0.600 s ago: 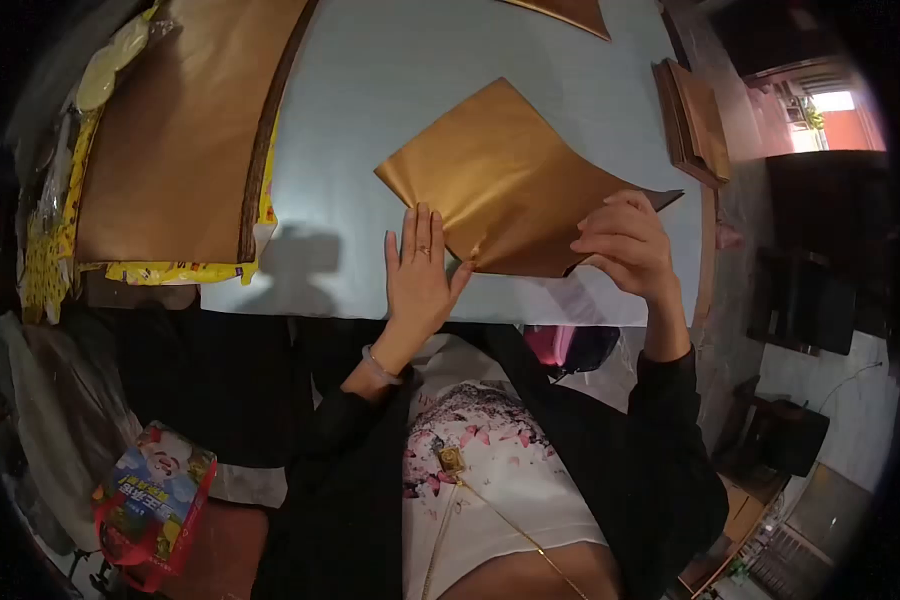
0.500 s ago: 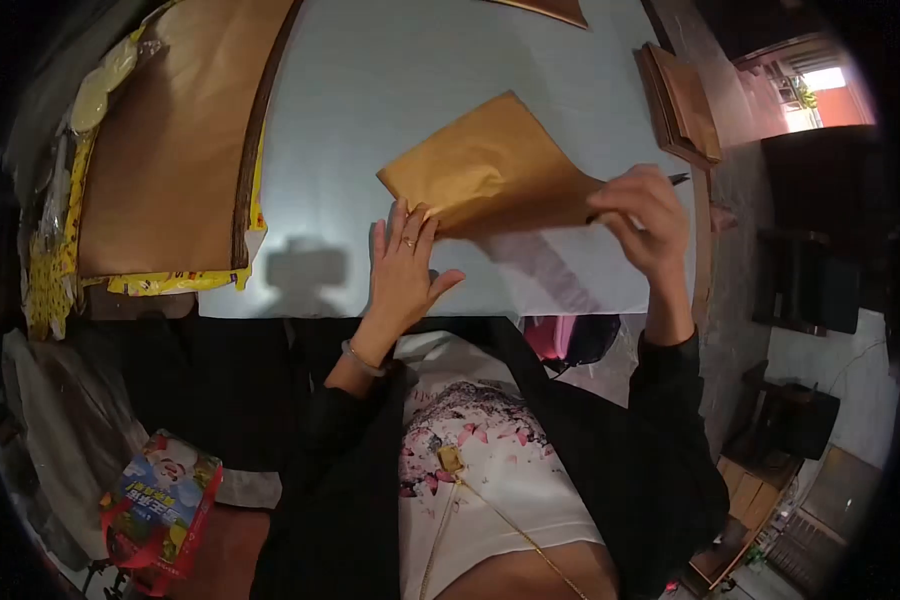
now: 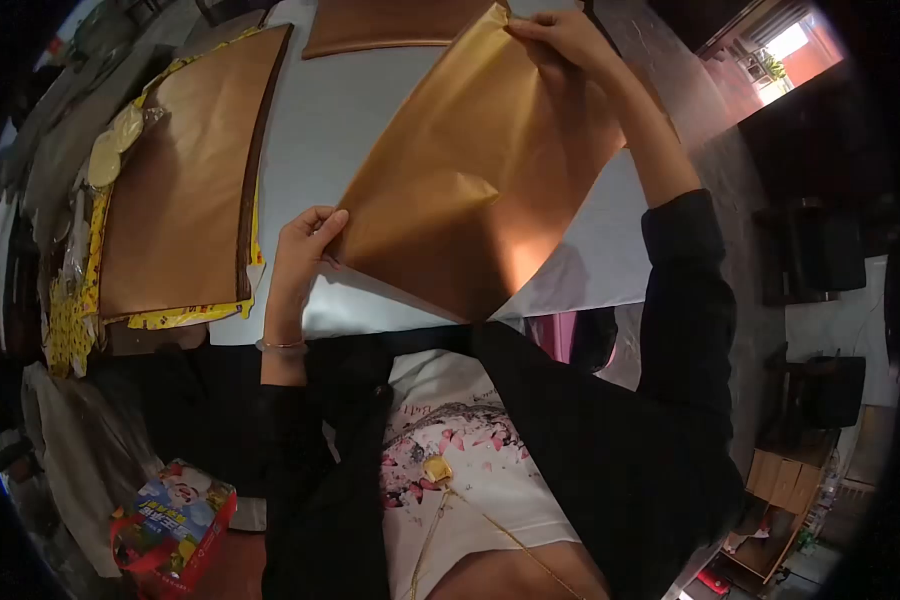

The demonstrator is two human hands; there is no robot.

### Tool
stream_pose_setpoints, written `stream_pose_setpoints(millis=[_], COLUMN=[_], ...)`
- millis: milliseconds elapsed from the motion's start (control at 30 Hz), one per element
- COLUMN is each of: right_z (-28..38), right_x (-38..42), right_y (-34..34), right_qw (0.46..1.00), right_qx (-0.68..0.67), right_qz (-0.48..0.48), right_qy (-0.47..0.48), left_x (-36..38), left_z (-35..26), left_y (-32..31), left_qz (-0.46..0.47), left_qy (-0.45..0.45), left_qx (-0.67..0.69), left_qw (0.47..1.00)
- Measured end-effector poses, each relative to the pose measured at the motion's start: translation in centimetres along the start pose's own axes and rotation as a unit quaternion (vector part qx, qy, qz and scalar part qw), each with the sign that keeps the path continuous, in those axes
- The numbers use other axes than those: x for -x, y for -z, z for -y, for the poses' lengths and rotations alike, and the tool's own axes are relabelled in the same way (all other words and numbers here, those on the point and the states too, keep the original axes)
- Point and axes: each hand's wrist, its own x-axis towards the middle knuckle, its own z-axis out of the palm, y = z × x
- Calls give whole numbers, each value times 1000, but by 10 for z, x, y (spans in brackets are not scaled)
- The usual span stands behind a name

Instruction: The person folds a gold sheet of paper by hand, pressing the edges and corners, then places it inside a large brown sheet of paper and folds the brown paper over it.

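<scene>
A large sheet of golden-brown paper is raised at a tilt over the pale tabletop, creased and bowed across its middle. At its left corner, my left hand pinches the edge between thumb and fingers. Up at the far corner, my right hand grips the paper with thumb and fingertips, its arm stretched forward. A small dark tip shows beside the right hand; I cannot make out what it belongs to. The sheet's near corner hangs by the table's front edge, close to my body.
To the left lies a thick stack of brown sheets on yellow printed wrapping. More brown sheets lie at the table's far side. A red printed bag stands low at the left. Something pink sits below the table's front edge.
The paper, earlier lying folded on the table, is now opened wider and lifted. My right hand has moved far forward; my left hand went from flat on the paper to pinching its left corner.
</scene>
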Motion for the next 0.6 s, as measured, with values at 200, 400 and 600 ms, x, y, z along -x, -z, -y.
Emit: stream_pose_setpoints(millis=[200, 400, 600], right_z=[-44, -67, -108], right_x=[26, 105, 198], right_y=[-40, -94, -174], right_qw=[944, 842, 694], right_qx=[-277, -462, -622], right_qz=[131, 149, 11], right_qy=[-119, -236, -361], left_x=[5, -71, -82], left_z=[-19, -81, -38], left_y=[33, 81, -41], left_qz=[4, -118, -145], left_qy=[66, -174, -363], left_qx=[-39, -476, -567], left_qw=[997, 854, 725])
